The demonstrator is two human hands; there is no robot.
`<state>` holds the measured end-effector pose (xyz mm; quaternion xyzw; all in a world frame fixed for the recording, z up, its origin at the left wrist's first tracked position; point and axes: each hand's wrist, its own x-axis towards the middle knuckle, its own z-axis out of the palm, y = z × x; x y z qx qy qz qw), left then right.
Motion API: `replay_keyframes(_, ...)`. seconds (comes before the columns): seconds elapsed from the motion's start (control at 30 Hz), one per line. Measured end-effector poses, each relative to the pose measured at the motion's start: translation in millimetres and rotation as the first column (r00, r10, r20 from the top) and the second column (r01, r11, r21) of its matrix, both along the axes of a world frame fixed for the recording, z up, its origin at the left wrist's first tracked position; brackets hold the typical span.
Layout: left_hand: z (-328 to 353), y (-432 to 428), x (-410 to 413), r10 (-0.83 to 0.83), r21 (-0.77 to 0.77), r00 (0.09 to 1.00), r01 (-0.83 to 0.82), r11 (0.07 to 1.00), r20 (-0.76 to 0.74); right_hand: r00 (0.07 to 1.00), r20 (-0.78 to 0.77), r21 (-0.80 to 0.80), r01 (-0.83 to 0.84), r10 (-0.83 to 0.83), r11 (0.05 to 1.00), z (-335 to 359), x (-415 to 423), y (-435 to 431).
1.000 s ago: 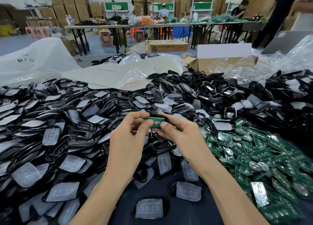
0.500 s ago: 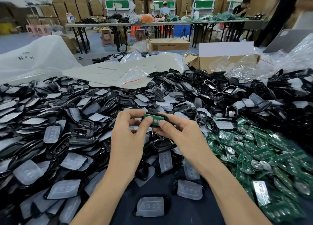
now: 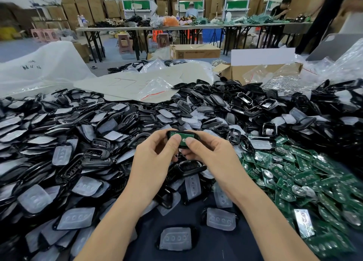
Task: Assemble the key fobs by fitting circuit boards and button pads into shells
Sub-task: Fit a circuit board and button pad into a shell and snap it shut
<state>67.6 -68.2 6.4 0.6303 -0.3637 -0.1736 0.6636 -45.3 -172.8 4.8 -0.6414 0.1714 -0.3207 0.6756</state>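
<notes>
A black key fob shell [image 3: 189, 133] with a green circuit board [image 3: 185, 136] lying in it is held above the pile, at the middle of the view. My left hand [image 3: 155, 158] grips its left end, thumb pressed on the board. My right hand [image 3: 208, 154] grips the right end, its thumb also on the board. Both sets of fingers curl underneath and are mostly hidden.
Black shells and translucent button pads [image 3: 82, 188] cover the table's left and middle. Green circuit boards [image 3: 298, 178] are heaped at the right. More shells [image 3: 245, 103] lie behind, with a cardboard box [image 3: 245, 72] and plastic bags [image 3: 45, 68]. People work at far tables.
The shell has tilted so the green board faces the camera more fully. Both thumbs now press on top of the board. The hands stay in nearly the same place.
</notes>
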Motion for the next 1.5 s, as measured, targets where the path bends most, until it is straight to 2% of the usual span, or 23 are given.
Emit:
replay_keyframes(0.17,-1,1,-1,-0.037,-0.011,0.998,0.038,0.999,0.040,0.999,-0.049,-0.042,0.012,-0.014,0.999,-3,-2,-3)
replay_keyframes(0.3,-1,4,1,-0.046,0.065,0.987,0.036,0.997,0.152,0.967,-0.251,-0.309,-0.045,-0.036,0.950,-6,-3,-4)
replay_keyframes(0.4,5,12,-1,-0.010,0.117,0.967,-0.021,0.993,0.256,0.962,-0.261,-0.388,-0.034,-0.074,0.921,-5,-5,-1)
replay_keyframes(0.47,9,26,-2,0.062,0.133,0.953,-0.106,0.985,0.295,0.970,-0.227,-0.360,0.003,-0.091,0.933,-2,-8,1)
replay_keyframes(0.53,11,49,-5,0.022,0.220,0.932,-0.107,0.970,0.361,0.975,-0.193,-0.299,0.044,-0.106,0.953,-1,-11,2)
replay_keyframes(0.6,10,72,-10,-0.178,0.411,0.879,-0.023,0.911,0.443,0.978,-0.170,-0.241,0.080,-0.123,0.967,1,-12,3)
replay_keyframes(0.67,8,90,-19,-0.361,0.584,0.809,0.028,0.811,0.464,0.977,-0.159,-0.200,0.110,-0.143,0.974,3,-12,5)
replay_keyframes(0.83,6,103,-30,-0.577,0.799,0.702,0.020,0.601,0.417,0.985,-0.097,-0.022,0.140,-0.142,0.990,2,-16,5)
replay_keyframes(0.93,5,99,-35,-0.620,0.826,0.653,-0.014,0.564,0.434,0.989,-0.055,0.040,0.140,-0.138,0.989,-1,-24,6)
replay_keyframes(1.1,5,92,-36,-0.587,0.810,0.718,0.055,0.583,0.373,0.989,-0.022,0.115,0.149,-0.148,0.982,-5,-37,8)
replay_keyframes(1.23,3,86,-36,-0.602,0.823,0.707,0.049,0.566,0.372,0.984,0.031,0.261,0.163,-0.177,0.952,-6,-43,6)
replay_keyframes(1.5,3,80,-38,-0.649,0.841,0.658,0.046,0.540,0.381,0.984,0.049,0.288,0.151,-0.173,0.946,-8,-43,6)
